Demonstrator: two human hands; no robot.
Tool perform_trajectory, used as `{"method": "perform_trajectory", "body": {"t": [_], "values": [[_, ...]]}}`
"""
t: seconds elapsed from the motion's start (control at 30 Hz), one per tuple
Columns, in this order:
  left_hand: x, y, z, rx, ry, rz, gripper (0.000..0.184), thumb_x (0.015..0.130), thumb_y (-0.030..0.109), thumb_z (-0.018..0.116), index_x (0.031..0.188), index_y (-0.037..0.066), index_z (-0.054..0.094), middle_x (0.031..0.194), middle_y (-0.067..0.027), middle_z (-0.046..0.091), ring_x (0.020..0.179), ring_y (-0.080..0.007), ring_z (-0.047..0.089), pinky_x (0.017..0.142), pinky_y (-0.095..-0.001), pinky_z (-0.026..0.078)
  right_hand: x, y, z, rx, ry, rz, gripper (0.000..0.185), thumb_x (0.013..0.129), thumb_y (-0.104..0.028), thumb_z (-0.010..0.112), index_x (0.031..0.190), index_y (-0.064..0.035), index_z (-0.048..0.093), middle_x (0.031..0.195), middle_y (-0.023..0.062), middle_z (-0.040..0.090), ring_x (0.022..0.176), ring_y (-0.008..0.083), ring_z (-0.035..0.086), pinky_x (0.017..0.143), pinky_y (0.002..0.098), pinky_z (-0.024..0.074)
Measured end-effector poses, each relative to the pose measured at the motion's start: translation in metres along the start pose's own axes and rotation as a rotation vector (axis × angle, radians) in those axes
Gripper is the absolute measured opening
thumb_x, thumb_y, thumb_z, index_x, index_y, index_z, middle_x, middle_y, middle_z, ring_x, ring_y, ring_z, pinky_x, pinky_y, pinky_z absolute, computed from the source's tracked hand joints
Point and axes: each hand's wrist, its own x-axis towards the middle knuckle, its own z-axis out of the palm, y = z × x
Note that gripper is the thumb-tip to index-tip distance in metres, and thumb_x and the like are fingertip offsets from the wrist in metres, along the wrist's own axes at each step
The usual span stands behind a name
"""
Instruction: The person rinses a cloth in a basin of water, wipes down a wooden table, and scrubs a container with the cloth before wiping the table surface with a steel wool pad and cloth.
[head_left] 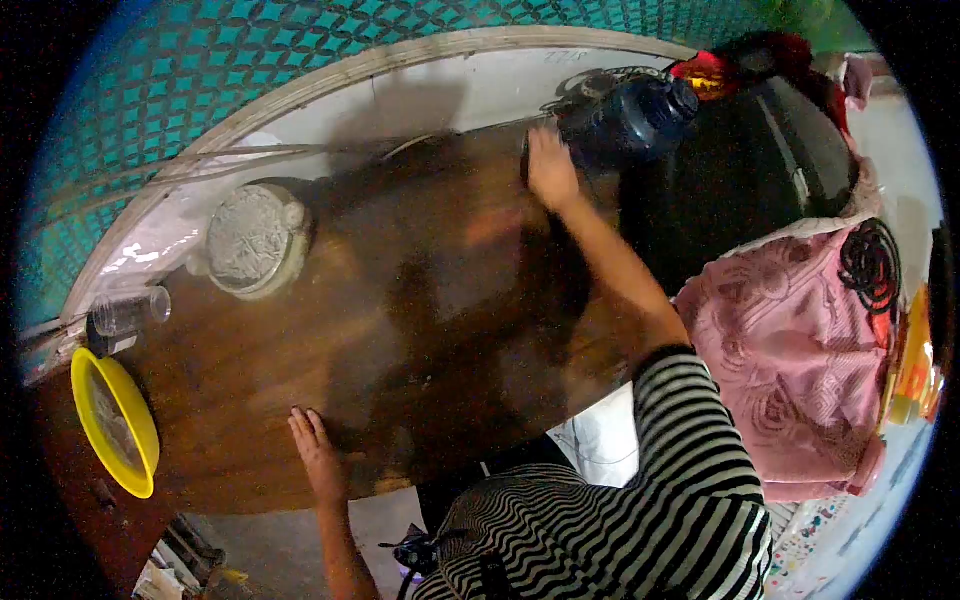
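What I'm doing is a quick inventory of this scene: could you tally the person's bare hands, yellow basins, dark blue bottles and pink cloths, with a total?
Hands: 2 (left hand, right hand)
Yellow: 1 basin
Dark blue: 1 bottle
Pink: 1 cloth
Total: 5

And there on the far side — a teal, diamond-patterned surface [250, 60] running left to right, a pale trim strip [400, 52] edging it. Below that, white wall [530, 82], a broad dark shadow [390, 120] falling across it! Bright glare [150, 250] over at left. To the right, a pink patterned cover [780, 360] — and grey floor [385, 520] showing near.
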Motion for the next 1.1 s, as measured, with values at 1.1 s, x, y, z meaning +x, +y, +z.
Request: {"method": "perform_trajectory", "body": {"t": [1.1], "values": [[0.002,0.004,-0.028,-0.169,-0.042,-0.077,0.106,0.051,0.017,0.086,0.140,0.002,0.030,0.151,-0.0206,0.016,0.139,-0.0381,0.017,0.113,-0.0445,0.019,-0.013,-0.235,-0.029,0.428,0.113,-0.430,0.041,0.084,-0.009,0.046,0.124,-0.0058,0.053,0.134,0.0155,0.048,0.126,0.0320,0.043,0.106,0.0404,0.0341]]}}
